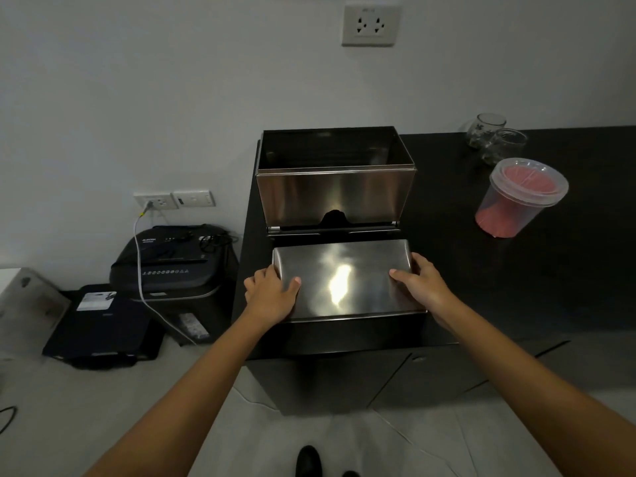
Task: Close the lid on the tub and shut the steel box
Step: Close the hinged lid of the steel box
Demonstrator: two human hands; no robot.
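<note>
An open steel box (335,194) stands on the black counter (516,287) at its left end, its top open and dark inside. In front of it lies the shiny steel lid (344,280), held flat between both hands. My left hand (272,290) grips the lid's left end, thumb on top. My right hand (421,282) grips its right end. To the right stands a clear plastic tub (519,197) with red contents, a clear lid sitting on top of it.
Two small glass jars (495,139) stand at the back of the counter near the wall. On the floor to the left are a black paper shredder (172,263), a white cable, and a dark flat case (99,325). A wall socket (371,25) is above.
</note>
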